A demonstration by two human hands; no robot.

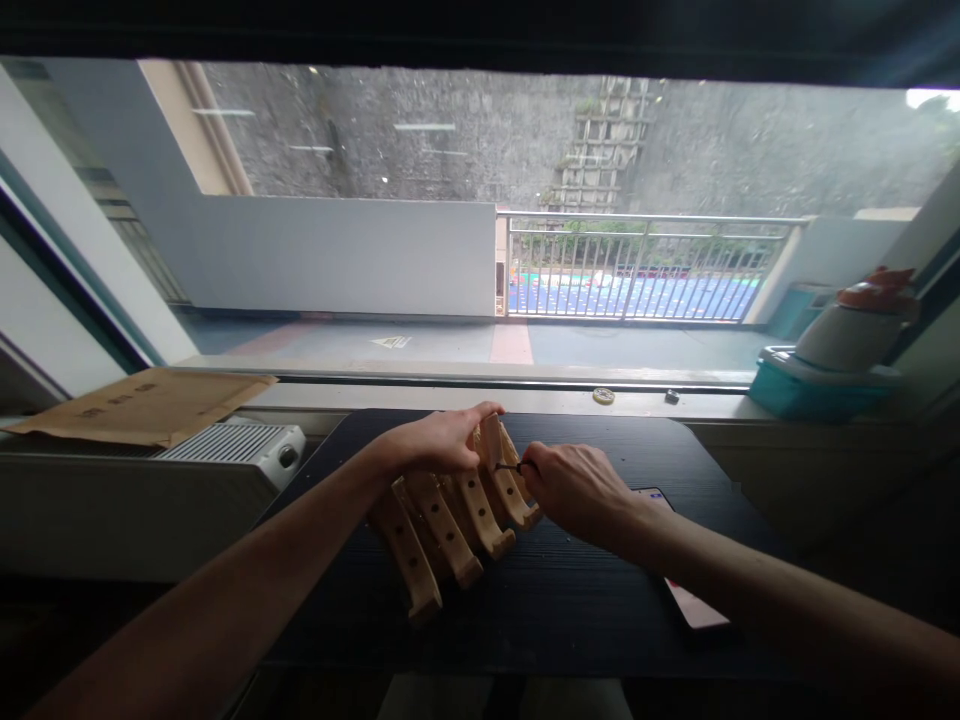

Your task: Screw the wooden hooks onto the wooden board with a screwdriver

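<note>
A light wooden rack [450, 530] made of several slats with rounded pegs lies on the black table [570, 610] in front of me. My left hand [435, 442] rests over its upper part, fingers curled around the top edge. My right hand [577, 490] is closed in a pinch on a thin dark metal tool [510, 467], whose tip touches the rightmost slat.
A phone [686, 595] lies on the table under my right forearm. A white radiator [225, 445] with brown cardboard [142, 405] on it stands at the left. A teal and white object [832, 365] sits on the sill at the right. A large window faces a balcony.
</note>
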